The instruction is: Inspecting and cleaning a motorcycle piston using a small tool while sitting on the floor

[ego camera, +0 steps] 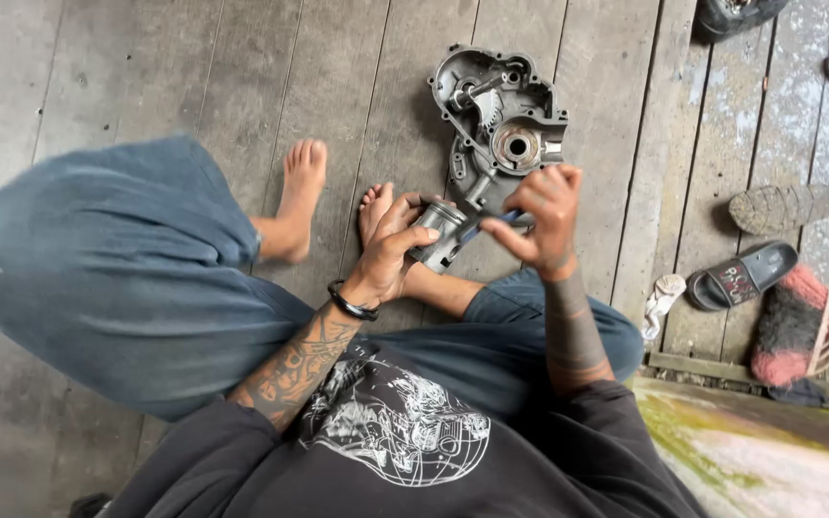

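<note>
— What's nearest the camera?

— The person's black printed shirt and blue trousers; they sit cross-legged on the grey wooden floor (146, 67), bare feet out in front.

— And the hands?

— They are close together over the lap. The left hand (390, 251), with a black wristband (350, 303), is wrapped around a small grey metal cylinder (438, 230), which looks like a piston. The right hand (544, 216) is pinched shut on a thin blue-handled tool (484, 224), whose tip meets the cylinder's side. I cannot tell what kind of tool it is.

— So where is the cylinder exactly?

— Held above the shins, just this side of the toes.

— What lies past the hands?

— A grey engine case cover (501, 120) lies flat on the boards, inside up, with a round bearing seat and gear showing. The right hand partly overlaps its near edge.

— And off to the side?

— To the right, well apart: a black slide sandal (743, 275), an upturned shoe sole (781, 207), a crumpled white rag (661, 297), and a red and black brush (789, 326).
</note>
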